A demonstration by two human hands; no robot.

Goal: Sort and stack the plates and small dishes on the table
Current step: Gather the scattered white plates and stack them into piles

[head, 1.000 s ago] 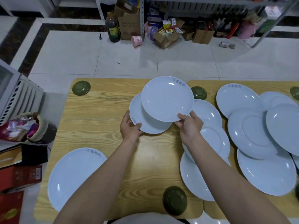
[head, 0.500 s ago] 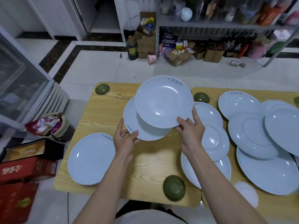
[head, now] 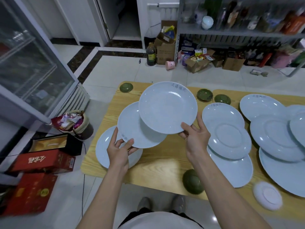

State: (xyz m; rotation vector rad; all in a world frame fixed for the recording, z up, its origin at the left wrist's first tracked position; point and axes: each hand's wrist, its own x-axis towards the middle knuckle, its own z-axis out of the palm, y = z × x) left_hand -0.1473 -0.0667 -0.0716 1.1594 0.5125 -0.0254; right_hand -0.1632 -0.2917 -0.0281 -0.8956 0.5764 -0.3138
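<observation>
Left hand point(head: 119, 151) pinching a pale blue plate point(head: 133, 129) by its near rim above the bench point(head: 161, 162) left end, right hand point(head: 195, 138) gripping a second plate point(head: 166, 108) overlapping above it, third plate point(head: 104, 146) flat on the bench beneath

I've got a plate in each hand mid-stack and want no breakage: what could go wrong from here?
1. The right hand holds the upper plate only by its near rim. It could slip or knock the lower plate, which the left hand likewise grips at one rim.
2. The green dish sits at the near edge of the table, beside the right forearm. A sweep of the arm might push it off.
</observation>
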